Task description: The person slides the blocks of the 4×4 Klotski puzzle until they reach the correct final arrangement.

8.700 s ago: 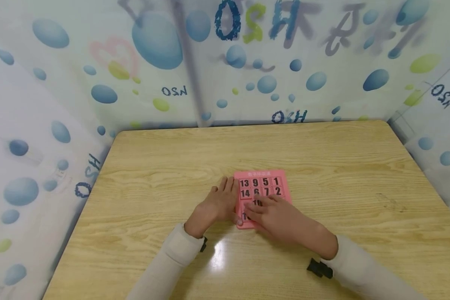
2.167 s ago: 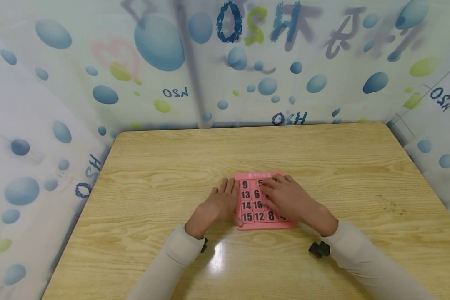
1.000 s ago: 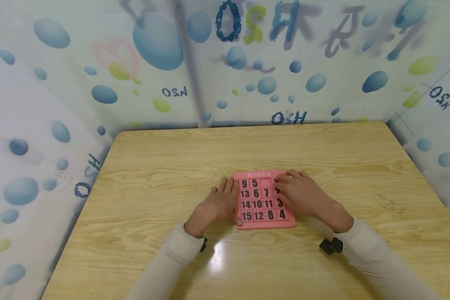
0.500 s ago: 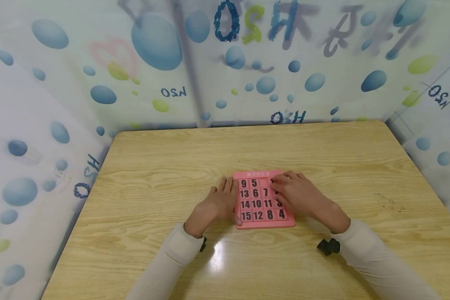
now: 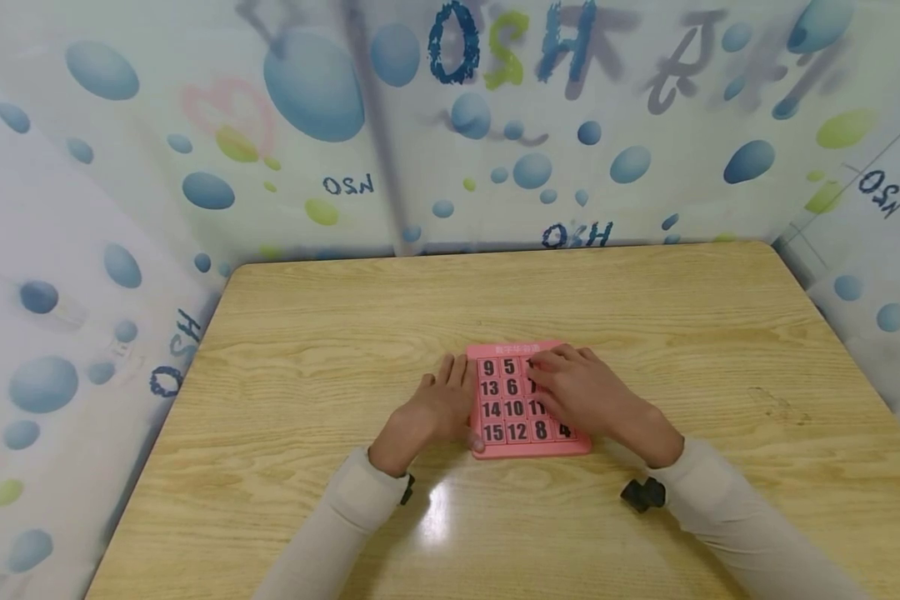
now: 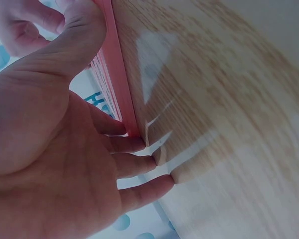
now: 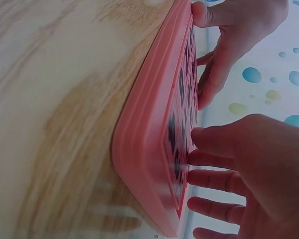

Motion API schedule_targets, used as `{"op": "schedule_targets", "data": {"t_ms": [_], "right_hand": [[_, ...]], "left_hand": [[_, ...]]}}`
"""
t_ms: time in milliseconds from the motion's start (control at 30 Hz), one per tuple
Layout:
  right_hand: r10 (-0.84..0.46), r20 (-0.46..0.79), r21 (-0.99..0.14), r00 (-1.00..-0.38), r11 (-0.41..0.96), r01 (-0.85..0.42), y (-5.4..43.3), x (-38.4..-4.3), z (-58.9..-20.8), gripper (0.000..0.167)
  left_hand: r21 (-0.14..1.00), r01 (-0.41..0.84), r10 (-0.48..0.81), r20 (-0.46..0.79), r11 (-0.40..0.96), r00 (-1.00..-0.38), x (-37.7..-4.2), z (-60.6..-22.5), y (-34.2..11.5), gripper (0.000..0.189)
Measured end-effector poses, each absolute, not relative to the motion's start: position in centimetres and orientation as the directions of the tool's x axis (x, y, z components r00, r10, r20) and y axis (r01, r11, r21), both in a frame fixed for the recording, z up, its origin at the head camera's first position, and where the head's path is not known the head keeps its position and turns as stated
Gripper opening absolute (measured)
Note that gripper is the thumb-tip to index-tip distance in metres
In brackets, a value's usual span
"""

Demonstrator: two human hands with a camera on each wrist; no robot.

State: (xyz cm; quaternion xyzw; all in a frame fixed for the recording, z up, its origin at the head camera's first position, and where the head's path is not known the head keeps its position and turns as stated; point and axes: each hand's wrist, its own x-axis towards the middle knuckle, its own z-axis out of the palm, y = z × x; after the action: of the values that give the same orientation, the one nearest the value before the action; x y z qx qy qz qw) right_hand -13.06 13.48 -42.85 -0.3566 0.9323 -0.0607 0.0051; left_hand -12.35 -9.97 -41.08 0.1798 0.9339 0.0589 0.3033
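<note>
A pink sliding number puzzle point(image 5: 532, 451) lies flat on the wooden table, its numbered tiles facing up. Along its left side rests my left hand point(image 5: 438, 408), fingers straight; the thumb point(image 6: 84, 40) lies over the frame's near left corner, and the fingertips touch the table by the side wall. Over the upper right tiles is my right hand point(image 5: 588, 392), its fingertips on the tile point(image 5: 528, 364) in the third place of the top row. The 9 tile point(image 5: 488, 367) and 5 tile point(image 5: 508, 367) show beside it. My right hand hides most of the right column.
The wooden table point(image 5: 330, 333) reaches to a wall point(image 5: 420, 158) with printed bubbles behind it and on both sides. A black strap piece point(image 5: 642, 494) sits at my right cuff.
My right hand slid left along the top row, pushing a tile into the gap next to the 5. Earlier, tiles shifted: 9, 13 and 14 moved in the left column. My left hand stayed put.
</note>
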Motion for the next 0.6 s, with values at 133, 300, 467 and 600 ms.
{"op": "schedule_targets", "data": {"t_ms": [133, 300, 467, 600], "right_hand": [[-0.661, 0.028, -0.115, -0.750, 0.743, -0.659, 13.4, -13.0, -42.8, 0.039], [-0.645, 0.036, -0.127, -0.764, 0.755, -0.643, 14.0, -12.5, -42.8, 0.037], [-0.647, 0.044, -0.082, -0.761, 0.757, -0.648, 14.9, -11.6, -42.8, 0.036], [-0.654, 0.055, -0.060, -0.754, 0.752, -0.656, 15.5, -10.9, -42.6, 0.033]], "left_hand": [[0.216, 0.303, 0.372, -0.546, 0.928, -0.750, -12.3, -41.2, -9.9, 0.122], [0.223, 0.304, 0.377, -0.546, 0.926, -0.748, -12.3, -41.2, -9.8, 0.122], [0.215, 0.304, 0.372, -0.544, 0.928, -0.752, -12.3, -41.1, -9.9, 0.122], [0.208, 0.307, 0.371, -0.543, 0.929, -0.753, -12.3, -41.1, -9.9, 0.122]]}}
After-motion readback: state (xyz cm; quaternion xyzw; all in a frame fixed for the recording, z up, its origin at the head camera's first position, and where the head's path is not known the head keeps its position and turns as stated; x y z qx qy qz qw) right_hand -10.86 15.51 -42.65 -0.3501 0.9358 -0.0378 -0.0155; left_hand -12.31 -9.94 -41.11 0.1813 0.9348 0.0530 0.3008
